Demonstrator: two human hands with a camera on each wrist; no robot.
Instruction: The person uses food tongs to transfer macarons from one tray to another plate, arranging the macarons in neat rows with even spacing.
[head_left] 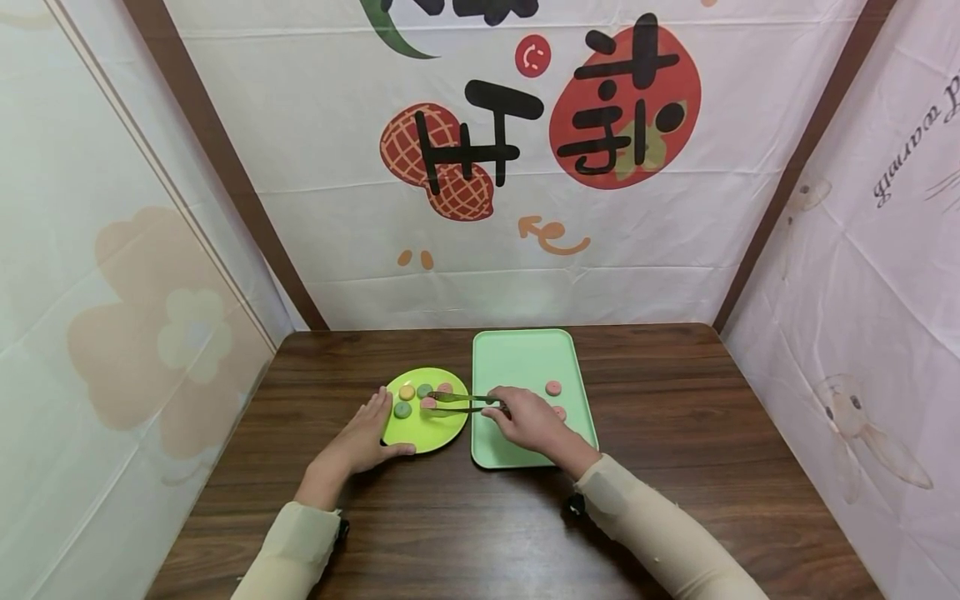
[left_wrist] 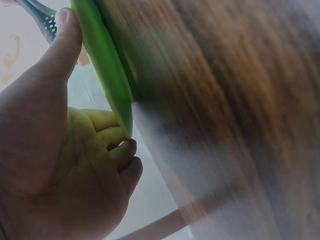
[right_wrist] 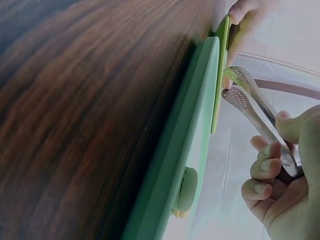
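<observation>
My right hand (head_left: 528, 421) holds metal tongs (head_left: 465, 398) with perforated ends, seen also in the right wrist view. The tong ends stand apart over the yellow-green plate (head_left: 431, 440), on either side of a pink macaron (head_left: 428, 403); whether they squeeze it I cannot tell. A yellow macaron (head_left: 407, 392), a green one (head_left: 402, 409), another green one (head_left: 424, 390) and a pink one (head_left: 445, 388) lie on the plate. My left hand (head_left: 363, 435) rests against the plate's left rim, thumb and fingers spread.
A light green tray (head_left: 517, 354) lies right of the plate, bearing pink macarons (head_left: 553, 387). The right wrist view shows a green macaron (right_wrist: 187, 192) in it. Both stand on a dark wooden table (head_left: 465, 533) with printed cloth walls (head_left: 480, 283) at its back and sides.
</observation>
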